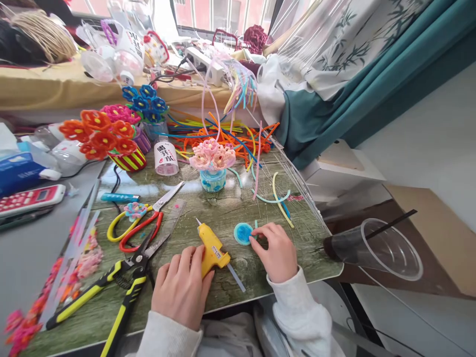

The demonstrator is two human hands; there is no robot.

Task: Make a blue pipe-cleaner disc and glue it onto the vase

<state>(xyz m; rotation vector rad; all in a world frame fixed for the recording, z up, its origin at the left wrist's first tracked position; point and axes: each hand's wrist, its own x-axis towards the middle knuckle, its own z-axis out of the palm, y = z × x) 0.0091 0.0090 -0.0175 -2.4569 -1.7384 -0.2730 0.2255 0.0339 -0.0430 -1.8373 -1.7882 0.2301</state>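
My left hand [182, 285] is wrapped round the handle of a yellow hot glue gun [213, 250]. Its nozzle points up and away from me, and a clear glue stick [236, 276] sticks out of its back end. With thumb and fingertips, my right hand [277, 250] pinches the right edge of a small round disc [243, 233], bright blue in the middle with a pale turquoise rim. A short pale green end rises beside those fingertips. Left of the glue gun lie scissors [143, 225] with red and yellow handles and black-and-yellow pruning shears [130, 277].
A blue pot of pink fuzzy flowers [212, 166] stands behind the disc. Orange flowers [102, 134], blue flowers [147, 103] and a pile of pipe cleaners [230, 139] are at the back. A plastic cup with a straw [372, 245] is at the table's right edge.
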